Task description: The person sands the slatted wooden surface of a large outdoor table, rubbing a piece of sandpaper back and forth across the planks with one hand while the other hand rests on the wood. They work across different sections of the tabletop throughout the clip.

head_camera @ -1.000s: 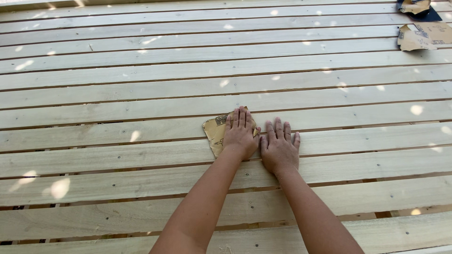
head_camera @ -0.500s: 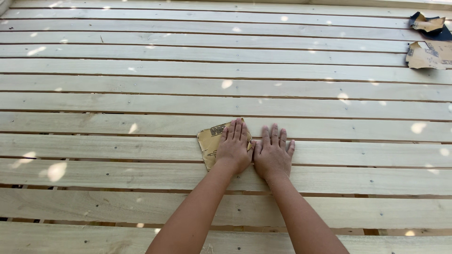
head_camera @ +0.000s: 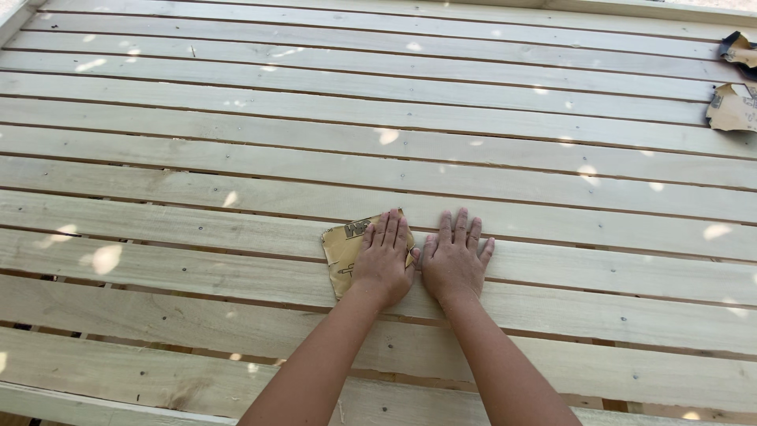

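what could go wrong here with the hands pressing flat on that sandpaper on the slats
The right hand lies bare on the raw wooden slat, so a splinter is likely if it slides. The left hand covers only part of the sandpaper sheet, whose free edge could curl or tear. Gaps between the slats and visible screw heads could catch fingertips or snag the paper.

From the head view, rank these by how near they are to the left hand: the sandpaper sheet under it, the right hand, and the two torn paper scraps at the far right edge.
1. Sandpaper sheet: directly under the left hand, sticking out on its left.
2. Right hand: flat on the slats just beside it, thumbs almost meeting.
3. Torn paper scraps: far off at the upper right edge; the two are too close to rank apart.
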